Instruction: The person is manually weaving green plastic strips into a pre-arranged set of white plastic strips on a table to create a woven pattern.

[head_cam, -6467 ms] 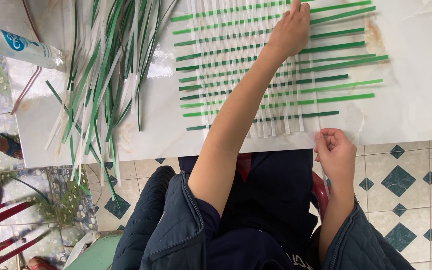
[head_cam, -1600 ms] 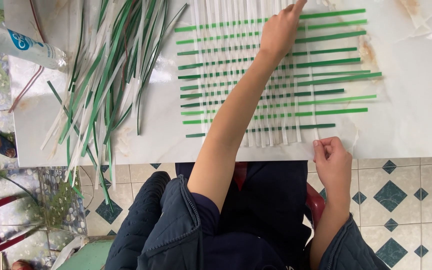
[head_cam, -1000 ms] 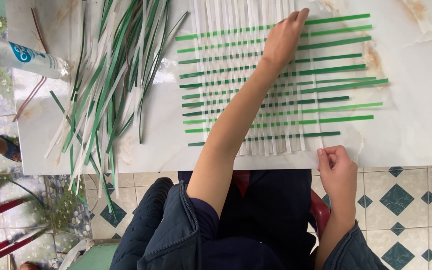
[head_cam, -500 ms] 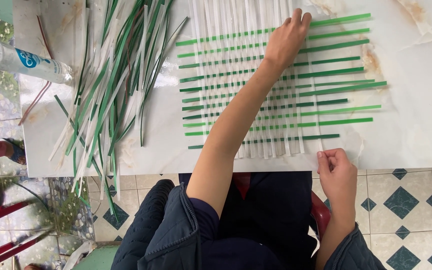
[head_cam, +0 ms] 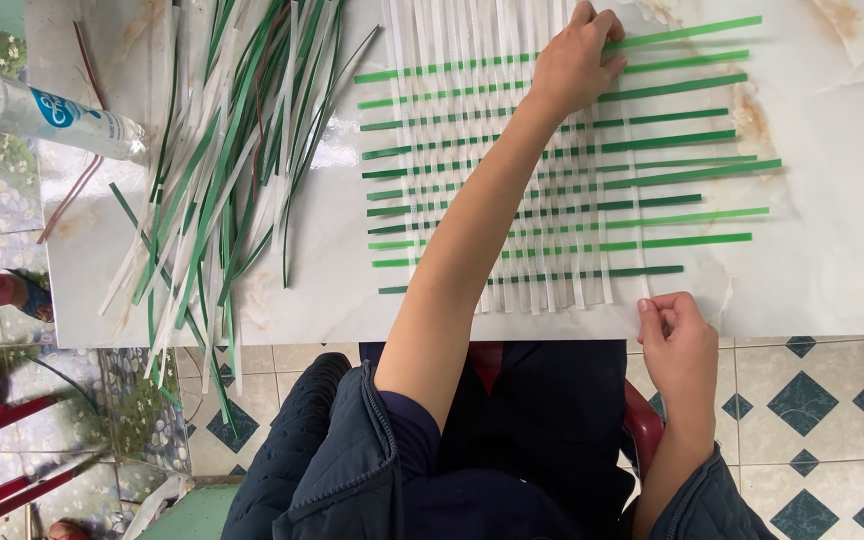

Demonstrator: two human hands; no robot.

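A flat weave (head_cam: 552, 180) of white lengthwise strips and green crosswise strips lies on the white marble table (head_cam: 832, 260). My left hand (head_cam: 574, 62) reaches across to the weave's far part. Its bent fingers press down on the strips there, and I cannot tell whether they pinch one. My right hand (head_cam: 674, 340) is at the table's near edge. Its thumb and fingers are closed on the near end of a white strip (head_cam: 640, 250) at the weave's right side.
A loose pile of green and white strips (head_cam: 222, 160) lies on the left part of the table. A clear plastic bottle (head_cam: 42, 112) lies at the far left. Below the table edge are patterned floor tiles (head_cam: 812, 400), a red chair frame (head_cam: 12, 420) and my dark jacket.
The view has shifted slightly. My left hand stays on the far part of the weave, and my right hand stays at the near edge on the strip's end.
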